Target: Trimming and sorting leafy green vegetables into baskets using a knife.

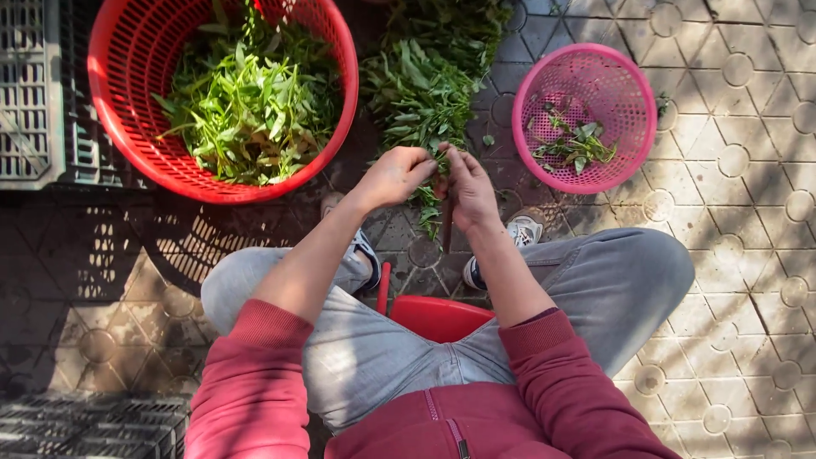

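Gripping a leafy stem (432,204), both hands (399,174) (469,189) meet.

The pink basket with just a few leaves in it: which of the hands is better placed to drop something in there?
The right hand, probably. The pink basket sits on that side, while the left hand lies nearer the red basket. Both hands pinch the same green stem.

A red basket (119,127) of greens sits at ten o'clock, a pink basket (625,93) at two, a grey crate (30,93) at nine.
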